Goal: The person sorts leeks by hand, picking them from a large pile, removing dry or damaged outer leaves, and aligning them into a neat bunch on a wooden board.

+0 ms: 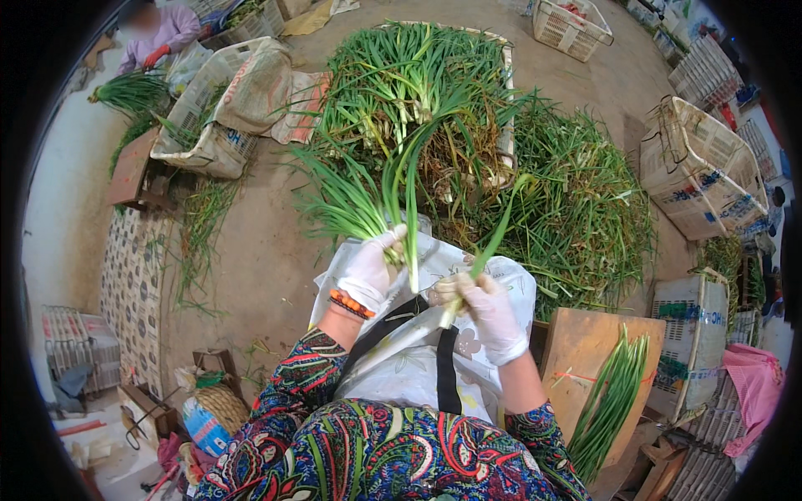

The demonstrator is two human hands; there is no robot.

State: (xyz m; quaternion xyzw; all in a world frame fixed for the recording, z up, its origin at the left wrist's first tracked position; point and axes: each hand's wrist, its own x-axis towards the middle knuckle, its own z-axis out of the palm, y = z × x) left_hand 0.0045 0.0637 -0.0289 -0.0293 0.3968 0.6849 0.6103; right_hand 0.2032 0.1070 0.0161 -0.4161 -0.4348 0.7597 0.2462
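In my gloved left hand [373,265], closed around the pale stems, is a bunch of green garlic [344,203] with its leaves fanning away from me. A longer stalk [412,213] crosses beside that bunch, its white end pointing down at my lap. My gloved right hand [487,311] pinches a single green garlic stalk [494,242]; the leaf points up and right, and the pale end shows below the fingers. Beneath both hands, a white patterned plastic apron [418,380] with black straps covers my lap.
Ahead stands a crate [510,92] heaped with rooted green garlic [409,75]. Loose leaves [576,209] pile to its right. A tied green bundle [614,401] lies on a wooden board [576,342]. White crates [702,179] stand at right. A co-worker [159,37] sits far left.
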